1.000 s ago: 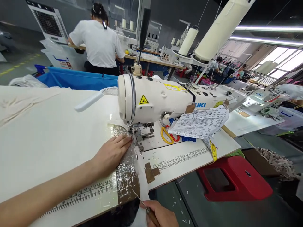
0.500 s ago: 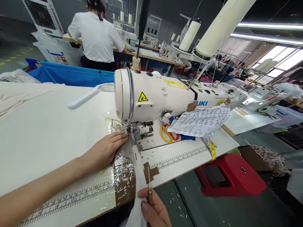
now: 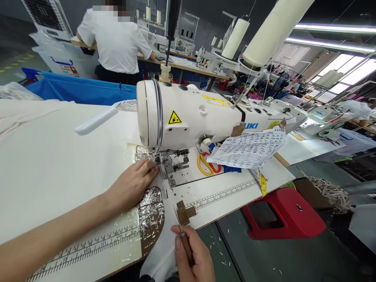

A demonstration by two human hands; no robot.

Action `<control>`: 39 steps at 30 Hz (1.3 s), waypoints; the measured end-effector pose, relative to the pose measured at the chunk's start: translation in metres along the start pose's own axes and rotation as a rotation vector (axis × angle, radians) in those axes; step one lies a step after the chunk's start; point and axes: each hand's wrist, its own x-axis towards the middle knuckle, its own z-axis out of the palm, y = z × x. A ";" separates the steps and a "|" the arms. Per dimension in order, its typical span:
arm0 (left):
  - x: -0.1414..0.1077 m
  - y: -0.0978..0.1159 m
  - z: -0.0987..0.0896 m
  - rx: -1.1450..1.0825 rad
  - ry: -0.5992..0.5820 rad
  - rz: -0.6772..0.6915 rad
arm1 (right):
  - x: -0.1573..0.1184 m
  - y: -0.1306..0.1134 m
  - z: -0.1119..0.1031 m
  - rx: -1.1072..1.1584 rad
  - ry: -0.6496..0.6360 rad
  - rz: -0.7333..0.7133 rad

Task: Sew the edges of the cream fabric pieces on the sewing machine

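A white sewing machine point(image 3: 188, 115) stands on the white table, its needle area low at its left end. Just in front of the needle area my left hand point(image 3: 133, 182) presses on white fabric point(image 3: 166, 231), fingers bent and close together. The fabric runs from there toward me and hangs past the table's front edge. My right hand point(image 3: 195, 254) is closed around the wooden handle of an awl point(image 3: 185, 244) beside the fabric, with the thin metal point directed up and to the left. Brown tape point(image 3: 151, 219) under clear film lies below my left wrist.
Scissors with yellow and red handles point(image 3: 205, 164) lie behind the needle area. A paper sheet point(image 3: 249, 149) hangs on the machine. A red stool point(image 3: 293, 213) is at the right. Ahead, a person in white point(image 3: 116, 43) sits at another table.
The fabric near my right hand has spread wider to the left. The awl's tip has tilted left, and my left fingers are more bent. The whole view has shifted slightly.
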 end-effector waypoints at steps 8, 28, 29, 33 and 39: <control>-0.009 -0.009 0.008 -0.238 0.051 0.012 | 0.015 -0.012 -0.008 -0.063 -0.088 -0.111; -0.007 -0.006 0.005 -0.154 0.060 -0.035 | 0.061 -0.033 0.004 -0.159 -0.223 -0.294; -0.007 -0.005 0.004 -0.156 0.069 -0.043 | 0.063 -0.034 0.005 -0.167 -0.229 -0.292; -0.009 0.000 0.001 -0.233 0.091 -0.017 | 0.068 -0.042 0.006 -0.201 -0.252 -0.303; -0.011 0.002 0.004 -0.154 0.060 0.025 | 0.077 -0.055 0.006 -0.251 -0.305 -0.327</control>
